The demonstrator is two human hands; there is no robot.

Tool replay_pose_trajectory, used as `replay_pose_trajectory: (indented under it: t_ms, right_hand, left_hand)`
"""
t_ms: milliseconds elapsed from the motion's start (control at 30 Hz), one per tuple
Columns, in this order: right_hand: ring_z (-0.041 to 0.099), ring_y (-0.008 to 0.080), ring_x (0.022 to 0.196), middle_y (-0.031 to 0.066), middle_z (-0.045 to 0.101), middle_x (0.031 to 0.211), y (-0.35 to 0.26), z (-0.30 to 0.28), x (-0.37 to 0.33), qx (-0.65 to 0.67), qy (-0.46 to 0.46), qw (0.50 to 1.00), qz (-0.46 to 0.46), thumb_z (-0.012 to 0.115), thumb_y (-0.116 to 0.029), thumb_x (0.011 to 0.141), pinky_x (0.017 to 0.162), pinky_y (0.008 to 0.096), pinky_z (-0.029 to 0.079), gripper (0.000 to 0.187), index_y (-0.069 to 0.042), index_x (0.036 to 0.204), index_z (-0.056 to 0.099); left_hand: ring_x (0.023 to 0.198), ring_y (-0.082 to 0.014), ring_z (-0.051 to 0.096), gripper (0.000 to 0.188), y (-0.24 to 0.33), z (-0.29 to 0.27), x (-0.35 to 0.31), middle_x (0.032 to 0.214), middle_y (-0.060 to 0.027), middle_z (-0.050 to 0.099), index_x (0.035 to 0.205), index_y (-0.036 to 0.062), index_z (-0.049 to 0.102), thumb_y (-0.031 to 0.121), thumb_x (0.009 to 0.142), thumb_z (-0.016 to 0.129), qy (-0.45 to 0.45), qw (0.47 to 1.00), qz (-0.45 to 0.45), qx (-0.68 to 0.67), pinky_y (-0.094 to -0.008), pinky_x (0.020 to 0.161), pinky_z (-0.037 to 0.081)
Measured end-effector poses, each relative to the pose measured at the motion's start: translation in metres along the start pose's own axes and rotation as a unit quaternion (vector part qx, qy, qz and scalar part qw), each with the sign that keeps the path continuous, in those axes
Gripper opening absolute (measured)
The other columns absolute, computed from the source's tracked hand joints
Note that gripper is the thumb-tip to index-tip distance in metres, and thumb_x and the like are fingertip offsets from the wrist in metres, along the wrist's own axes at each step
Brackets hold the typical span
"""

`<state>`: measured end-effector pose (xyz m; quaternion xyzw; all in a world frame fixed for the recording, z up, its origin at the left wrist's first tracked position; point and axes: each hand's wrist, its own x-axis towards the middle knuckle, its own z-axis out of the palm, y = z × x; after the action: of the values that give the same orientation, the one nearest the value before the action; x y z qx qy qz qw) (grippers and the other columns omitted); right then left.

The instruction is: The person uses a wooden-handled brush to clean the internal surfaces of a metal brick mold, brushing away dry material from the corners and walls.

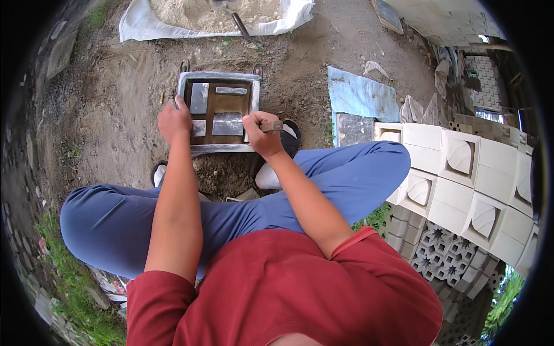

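- Mould: square metal frame on bare soil, just ahead of the person's feet; 4 grey inserts inside on a brown floor.
- Left hand: fingers curled over the mould's left rim, resting on it.
- Right hand: closed in a fist around a tool with a short handle, at the mould's lower right corner.
- Sand: pale heap on a white sheet beyond the mould.
- Blocks: white cast pieces stacked to the right.
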<state>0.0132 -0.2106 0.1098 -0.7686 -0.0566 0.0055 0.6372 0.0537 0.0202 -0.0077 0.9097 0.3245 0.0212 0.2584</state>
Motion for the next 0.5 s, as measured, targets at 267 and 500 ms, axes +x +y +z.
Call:
replay_pose_trajectory:
  t_ms: [267, 500]
  right_hand:
    - [0.033, 0.0054, 0.057, -0.0028, 0.035, 0.056, -0.023, -0.002, 0.007, 0.031, 0.0, 0.999, 0.03, 0.063, -0.013, 0.098, 0.051, 0.0331, 0.027, 0.044, -0.002, 0.061, 0.042]
    - [0.032, 0.0051, 0.056, -0.0033, 0.034, 0.056, 0.0, 0.008, 0.011, 0.001, -0.027, 1.0, 0.016, 0.062, -0.012, 0.097, 0.051, 0.0336, 0.026, 0.044, -0.003, 0.06, 0.04]
  left_hand:
    - [0.108, -0.0444, 0.067, 0.063, -0.003, 0.0, 0.003, 0.112, -0.0249, 0.074, 0.114, 0.0022, 0.073, 0.056, 0.106, 0.041, 0.008, 1.0, 0.0, 0.013, -0.0548, 0.096, 0.052]
    - [0.107, -0.044, 0.068, 0.062, -0.009, 0.001, -0.004, 0.112, -0.0243, 0.074, 0.113, 0.0025, 0.074, 0.054, 0.106, 0.041, 0.005, 1.0, -0.016, 0.025, -0.0542, 0.095, 0.053]
